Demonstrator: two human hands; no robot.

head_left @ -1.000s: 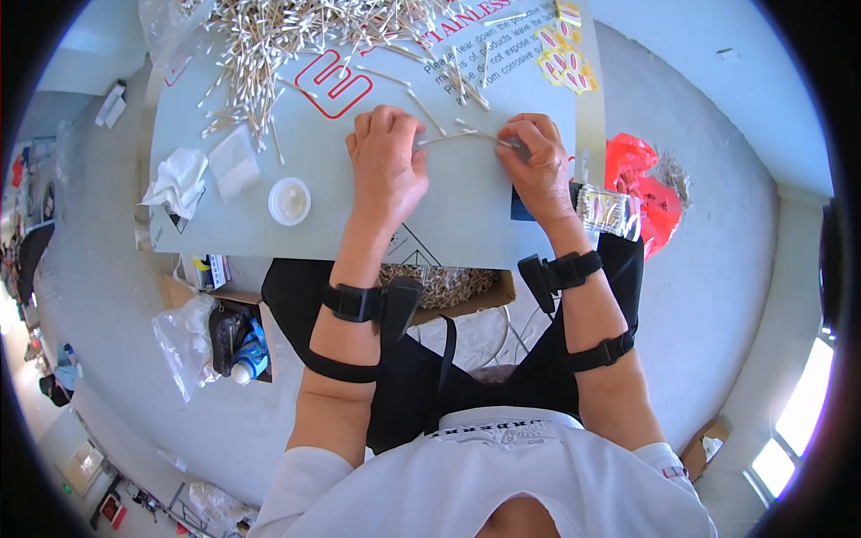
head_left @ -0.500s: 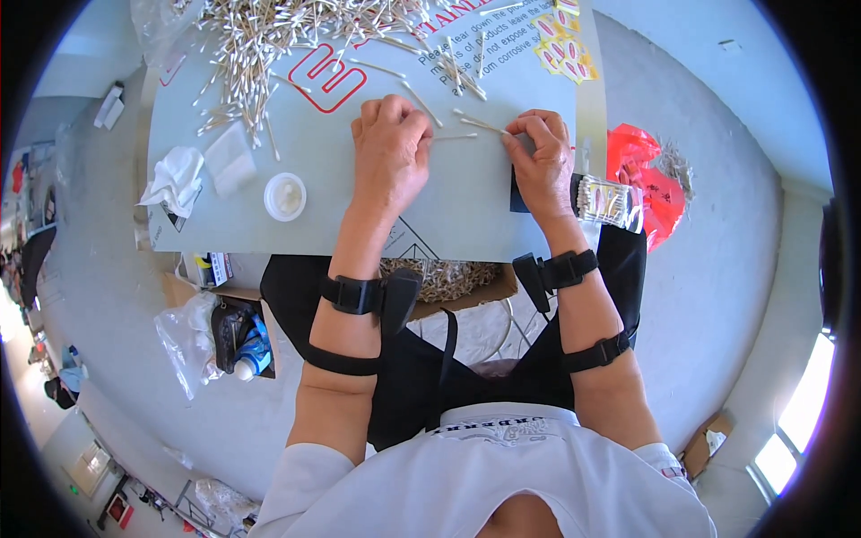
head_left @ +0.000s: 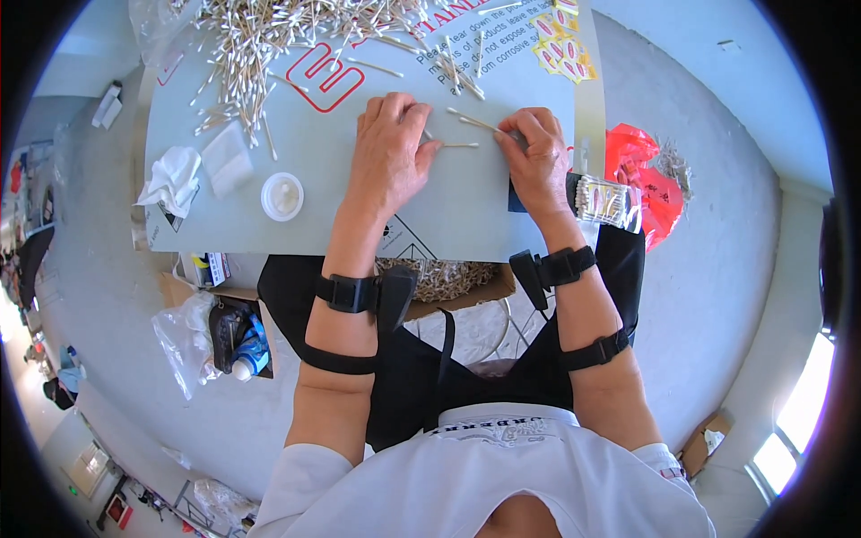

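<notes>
Head view: our left hand [head_left: 387, 148] lies flat, fingers spread on the table [head_left: 296, 233]; our right hand [head_left: 535, 157] pinches a swab [head_left: 475, 120] near the pile [head_left: 269, 36].

Bright daylight, window glare lower right, fisheye bending edges, sharp centre

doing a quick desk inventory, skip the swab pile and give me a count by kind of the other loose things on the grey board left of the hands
crumpled white tissue: 1
flat white pad: 1
round white lid: 1
total: 3
The left hand lies flat on the board; the right hand pinches a cotton swab.
</notes>
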